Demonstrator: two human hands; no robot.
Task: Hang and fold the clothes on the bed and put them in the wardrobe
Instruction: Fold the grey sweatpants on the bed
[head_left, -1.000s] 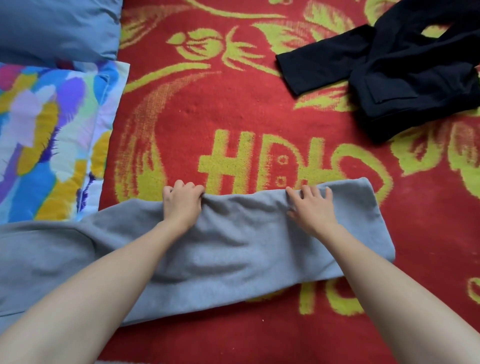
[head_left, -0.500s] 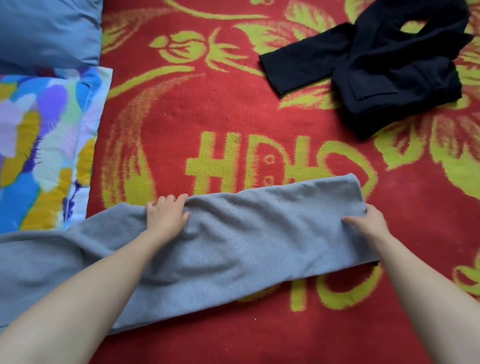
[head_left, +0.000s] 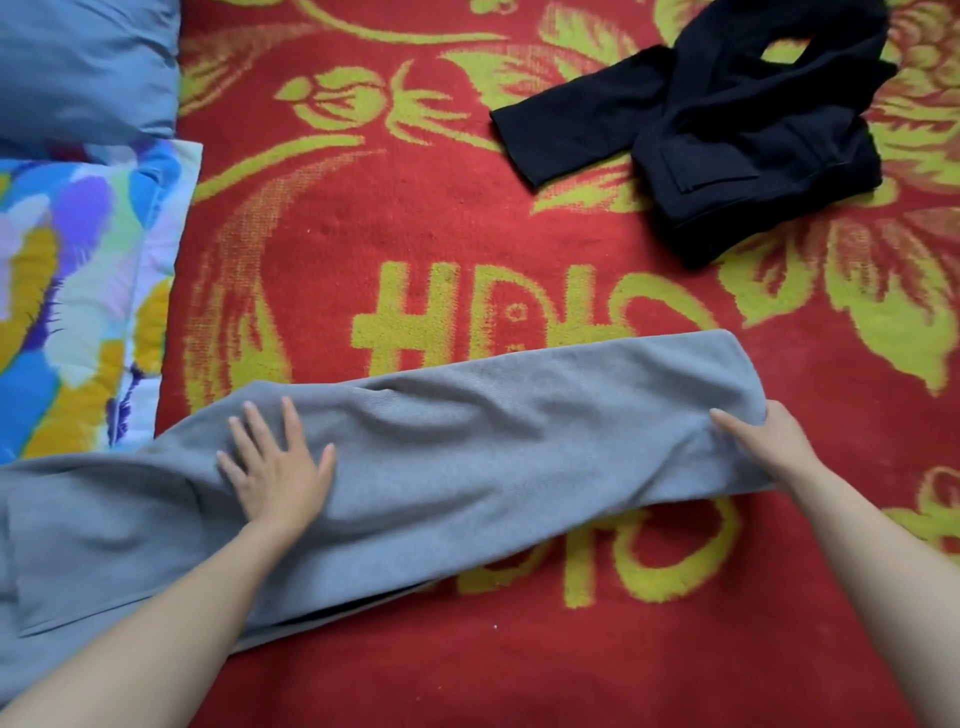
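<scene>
I see my left hand (head_left: 275, 470) pressing flat, fingers (head_left: 255, 428) spread, on the grey garment (head_left: 493, 457) lying across the bed's red blanket (head_left: 415, 218), while my right hand (head_left: 763, 441) pinches its far right end.

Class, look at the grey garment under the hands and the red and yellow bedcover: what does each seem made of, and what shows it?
Grey garment: probably soft knitted sweatshirt fleece, matte; fine fuzzy grain, soft rounded wrinkles. Red and yellow bedcover: likely a woven woolly blanket, matte; pattern edges look stepped and fuzzy.
</scene>
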